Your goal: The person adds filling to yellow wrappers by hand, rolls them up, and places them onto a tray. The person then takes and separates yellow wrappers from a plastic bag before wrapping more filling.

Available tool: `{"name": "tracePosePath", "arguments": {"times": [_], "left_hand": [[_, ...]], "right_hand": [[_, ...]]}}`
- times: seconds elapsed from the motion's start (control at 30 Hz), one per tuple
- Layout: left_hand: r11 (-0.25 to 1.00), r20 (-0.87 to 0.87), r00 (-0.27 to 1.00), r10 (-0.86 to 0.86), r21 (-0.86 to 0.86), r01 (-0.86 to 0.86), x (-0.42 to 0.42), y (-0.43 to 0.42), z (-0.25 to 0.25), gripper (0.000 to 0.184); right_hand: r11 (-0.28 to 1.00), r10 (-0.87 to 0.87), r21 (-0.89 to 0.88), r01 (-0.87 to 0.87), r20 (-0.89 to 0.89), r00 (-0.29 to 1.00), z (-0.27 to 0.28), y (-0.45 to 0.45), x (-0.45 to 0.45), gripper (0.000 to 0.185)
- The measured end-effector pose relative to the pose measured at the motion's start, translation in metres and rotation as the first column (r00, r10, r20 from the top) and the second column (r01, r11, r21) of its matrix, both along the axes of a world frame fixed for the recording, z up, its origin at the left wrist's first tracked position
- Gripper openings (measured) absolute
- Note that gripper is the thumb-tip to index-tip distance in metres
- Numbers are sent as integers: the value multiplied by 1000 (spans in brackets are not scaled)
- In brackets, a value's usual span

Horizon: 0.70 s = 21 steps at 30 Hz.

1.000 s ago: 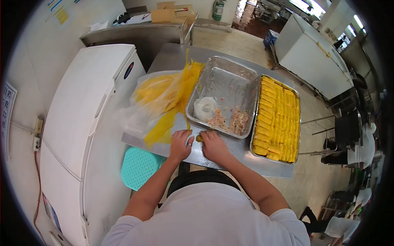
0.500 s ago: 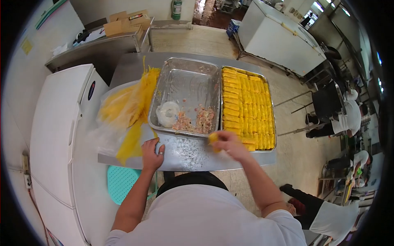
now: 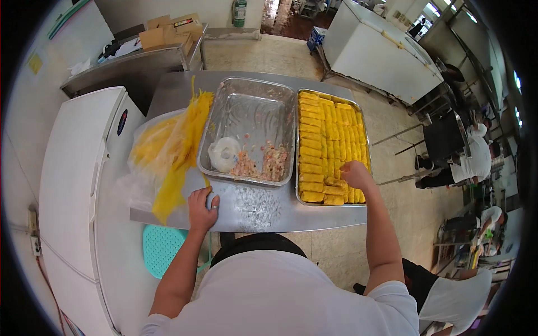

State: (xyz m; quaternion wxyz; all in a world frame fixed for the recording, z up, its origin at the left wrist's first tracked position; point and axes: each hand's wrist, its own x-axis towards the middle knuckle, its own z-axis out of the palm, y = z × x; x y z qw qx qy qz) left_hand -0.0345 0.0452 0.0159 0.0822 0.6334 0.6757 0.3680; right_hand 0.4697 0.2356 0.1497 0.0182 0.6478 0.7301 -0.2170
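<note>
My left hand (image 3: 202, 209) rests on the metal table (image 3: 255, 207), its fingers and thumb apart. Its fingertips lie close to a thin end of the yellow sheets (image 3: 193, 134), which spill from a clear plastic bag (image 3: 151, 143). Over the right-hand tray (image 3: 367, 131) is my right hand (image 3: 357, 175), fingers curled down onto the packed yellow rolls (image 3: 310, 151). Whatever is under those fingers is hidden. Beside them, one roll (image 3: 335, 182) lies on top of the others. The deep metal pan (image 3: 252, 112) holds chopped filling (image 3: 274, 162) and a whitish, ring-shaped plastic item (image 3: 224, 154).
A white fridge (image 3: 75, 185) stands at the left, with a turquoise stool (image 3: 162, 249) under the table edge. Cardboard boxes (image 3: 168, 36) sit on a counter behind. A white chest freezer (image 3: 364, 45) is at the back right; co-workers (image 3: 473, 159) are at the right.
My right hand has moved right and slightly up, from the near gap between pan and tray to over the rolls. It held a yellow roll before. My left hand stays put.
</note>
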Motion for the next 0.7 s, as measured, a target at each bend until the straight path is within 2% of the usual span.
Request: {"name": "tracePosePath", "arguments": {"times": [0.03,0.13,0.23,0.33,0.43,0.5,0.57,0.63,0.67,0.7], "left_hand": [[1000,1,1000,0,5,0,0,1,1,39],[1000,9,1000,6,21,-6,0,1,3,38],[999,38,999,12,43,-13,0,-1,2,37],[999,39,999,4,50,-6,-1,-2,2,38],[997,54,998,11,78,-15,-2,-1,-7,37],[994,57,998,7,111,-14,-4,-2,-14,35],[993,69,998,4,114,-12,-6,-4,-11,35],[991,46,999,-13,132,7,-8,-9,5,35],[989,40,999,-32,143,26,-12,-11,11,35],[989,0,999,42,143,-41,-20,-15,12,36]], "right_hand": [[1000,-13,-16,14,56,998,-1,2,1,34],[989,-68,-138,53,-107,992,-1,-10,-9,34],[987,-97,-145,72,-174,980,-10,-13,-11,31],[1000,-28,-14,26,-169,985,-17,-16,-9,32],[999,38,-20,-40,-114,993,-14,-21,-20,34],[996,-30,-81,22,-99,995,-8,-25,-24,34],[997,-27,-70,20,-90,996,1,-27,-29,36],[975,61,221,-37,-104,993,-15,-28,-17,36],[965,52,263,-23,-104,993,-15,-29,-25,36],[952,36,305,-4,-101,994,-9,-31,-28,36]]}}
